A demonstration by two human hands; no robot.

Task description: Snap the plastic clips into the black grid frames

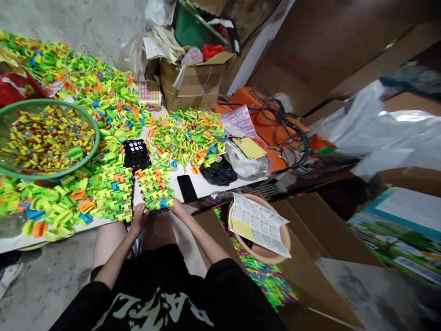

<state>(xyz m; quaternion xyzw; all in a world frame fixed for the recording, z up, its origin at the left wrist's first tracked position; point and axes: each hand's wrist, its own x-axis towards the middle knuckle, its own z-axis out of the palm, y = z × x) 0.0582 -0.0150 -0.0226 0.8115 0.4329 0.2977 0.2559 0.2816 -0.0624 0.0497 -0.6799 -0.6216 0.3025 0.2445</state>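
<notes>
At the table's front edge lies a black tray (159,211) covered with rows of small plastic pieces (154,186), yellow-green, orange and blue. My left hand (139,216) is closed at its near left corner. At the near right corner, my right hand (176,208) also grips the edge, its fingertips partly hidden. Just left of this tray is a second group of pieces (115,193) set in similar rows. An empty black grid tray (137,155) rests behind them. A black phone (187,188) lies to the right of my right hand.
Loose plastic pieces (189,135) heap across the white table (99,222). A green basket (97,133) of small yellow and red parts stands left. Behind are a cardboard box (193,85) and an orange machine (241,96) with cables. A round tub (285,230) bearing printed sheets stands right.
</notes>
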